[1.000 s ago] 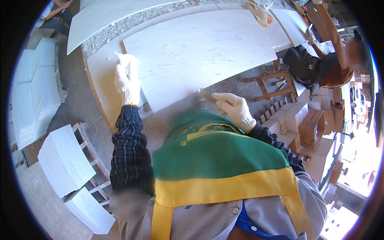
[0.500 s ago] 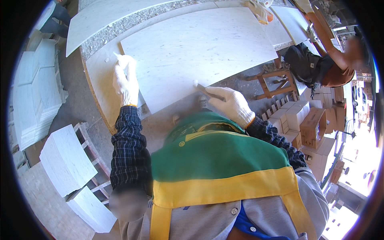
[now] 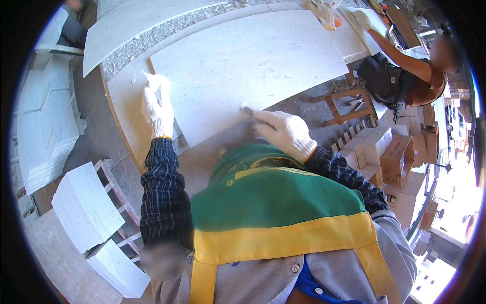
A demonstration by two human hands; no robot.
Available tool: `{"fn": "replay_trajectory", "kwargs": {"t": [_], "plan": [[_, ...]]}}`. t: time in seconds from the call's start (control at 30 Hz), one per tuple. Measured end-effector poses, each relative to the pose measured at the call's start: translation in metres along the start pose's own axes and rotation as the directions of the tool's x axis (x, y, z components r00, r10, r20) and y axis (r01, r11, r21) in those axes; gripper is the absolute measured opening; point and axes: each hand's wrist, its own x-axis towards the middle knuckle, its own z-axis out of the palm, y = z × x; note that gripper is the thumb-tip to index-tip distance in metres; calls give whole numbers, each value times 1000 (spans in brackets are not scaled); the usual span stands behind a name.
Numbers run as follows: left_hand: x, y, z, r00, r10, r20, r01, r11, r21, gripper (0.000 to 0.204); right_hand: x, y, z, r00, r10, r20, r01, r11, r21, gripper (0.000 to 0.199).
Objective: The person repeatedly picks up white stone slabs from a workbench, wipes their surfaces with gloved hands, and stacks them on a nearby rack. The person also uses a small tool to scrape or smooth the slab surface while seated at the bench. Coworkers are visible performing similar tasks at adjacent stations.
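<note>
On the bench (image 3: 114, 64) lies a white slab (image 3: 238, 66), lightly grey-flecked. Right hand (image 3: 287, 133) grips a skinny tool (image 3: 248, 110) by its near edge; left hand (image 3: 158, 104), can't tell. Far right, plastic bag (image 3: 324, 15), contents unclear.

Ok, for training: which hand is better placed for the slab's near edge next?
Likely the right hand, holding the white-tipped tool at that edge; the left hand is by the left edge of the veined slab.

White slab (image 3: 248, 61): fine grey veining, lying flat, longer left to right. Tool (image 3: 247, 109): slim, dark shaft, pale tip pointing far-left over slab's near edge; contact unclear.
</note>
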Motion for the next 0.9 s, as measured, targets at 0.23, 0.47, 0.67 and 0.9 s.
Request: {"fn": "replay_trajectory", "kwargs": {"t": [0.23, 0.47, 0.67, 0.9], "plan": [[1, 9, -1, 999, 46, 14, -47, 997, 54, 21, 6, -5, -2, 1000, 4, 25, -3, 999, -44, 36], [-1, 2, -1, 999, 36, 22, -38, 998, 54, 26, 13, -5, -1, 995, -33, -95, 35, 999, 15, 35], [3, -7, 1, 990, -121, 73, 141, 893, -427, 26, -3, 2, 1, 999, -38, -21, 37, 998, -50, 36], [3, -2, 0, 991, -115, 63, 128, 947, -293, 24, 1, 7, 7, 997, -61, -47, 59, 998, -27, 37]]}}
